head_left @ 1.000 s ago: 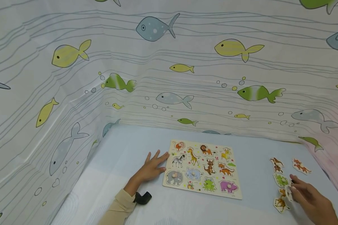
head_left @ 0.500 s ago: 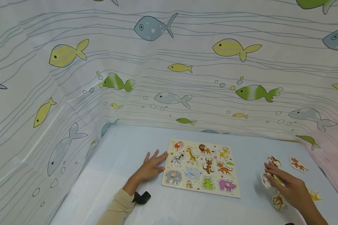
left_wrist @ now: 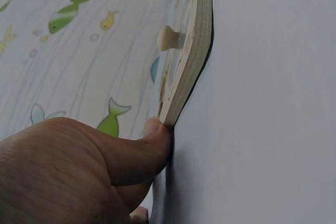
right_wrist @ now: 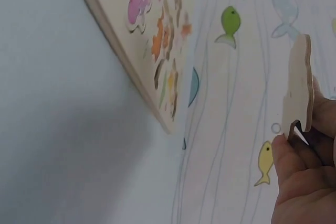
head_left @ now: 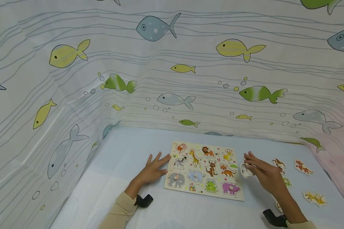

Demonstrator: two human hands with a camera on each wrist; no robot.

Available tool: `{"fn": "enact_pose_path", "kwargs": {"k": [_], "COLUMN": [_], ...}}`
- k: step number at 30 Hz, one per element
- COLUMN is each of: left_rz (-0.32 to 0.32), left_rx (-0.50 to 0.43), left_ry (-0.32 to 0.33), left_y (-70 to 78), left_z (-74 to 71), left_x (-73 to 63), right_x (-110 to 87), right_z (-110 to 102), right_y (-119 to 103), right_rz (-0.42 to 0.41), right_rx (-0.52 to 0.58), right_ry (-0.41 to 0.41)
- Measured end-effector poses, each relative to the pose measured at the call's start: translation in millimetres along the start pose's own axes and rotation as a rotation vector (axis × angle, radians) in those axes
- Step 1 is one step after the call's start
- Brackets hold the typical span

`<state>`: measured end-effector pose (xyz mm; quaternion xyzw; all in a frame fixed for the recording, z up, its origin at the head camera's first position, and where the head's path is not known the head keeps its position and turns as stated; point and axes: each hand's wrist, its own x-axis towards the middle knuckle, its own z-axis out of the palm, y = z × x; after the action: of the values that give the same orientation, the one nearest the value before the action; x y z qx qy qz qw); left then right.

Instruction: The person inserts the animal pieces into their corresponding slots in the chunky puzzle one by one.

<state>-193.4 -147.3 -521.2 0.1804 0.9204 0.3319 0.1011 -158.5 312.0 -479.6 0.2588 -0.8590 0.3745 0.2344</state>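
Note:
A wooden animal puzzle board (head_left: 199, 190) lies flat on the table, with knobbed pieces such as the elephant (head_left: 176, 180) and the purple hippo (head_left: 230, 188) in it. Along its left edge rests my left hand (head_left: 152, 171), fingers spread; in the left wrist view the thumb (left_wrist: 142, 156) touches the board's edge (left_wrist: 189, 72). Just off the board's right side, my right hand (head_left: 265, 173) pinches a zebra puzzle piece (head_left: 245, 171). The right wrist view shows the piece's bare wooden back (right_wrist: 299, 87) raised above the table, between thumb and fingers.
Loose animal pieces lie at the right: a kangaroo-like one (head_left: 279, 163), a tiger-like one (head_left: 303, 167), a green frog (head_left: 287, 181) and a yellow one (head_left: 315, 198). The right forearm partly hides another piece (head_left: 278, 206). A fish-patterned curtain (head_left: 206, 86) surrounds the table.
My right hand has carried the zebra piece leftward from the loose pieces to near the board's right edge. The left hand stays at the board's left edge.

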Motion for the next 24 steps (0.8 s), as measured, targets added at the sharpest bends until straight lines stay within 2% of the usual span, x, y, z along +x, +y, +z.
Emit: {"fn": "enact_pose_path", "kwargs": {"k": [11,15,19,24], "left_rz": [-0.002,-0.008,0.004,0.013], "left_rx": [0.001,0.004,0.005,0.000], "left_ry": [-0.005,-0.013,-0.013,-0.006], "left_y": [0.4,0.3,1.2,3.7], "left_z": [-0.6,-0.1,-0.7,-2.8], "left_x": [0.9,1.4,0.3,-1.6], "right_x": [31.6,39.6,46.6,58.3], "right_z": [36,49,62,80], "right_y": [-14,-22,-30,-42], "right_rz": [0.006,0.019,0.065,0.137], "right_rx": [0.078,0.104,0.133,0.154], "right_ry": [-0.051,-0.042,-0.047,-0.099]}}
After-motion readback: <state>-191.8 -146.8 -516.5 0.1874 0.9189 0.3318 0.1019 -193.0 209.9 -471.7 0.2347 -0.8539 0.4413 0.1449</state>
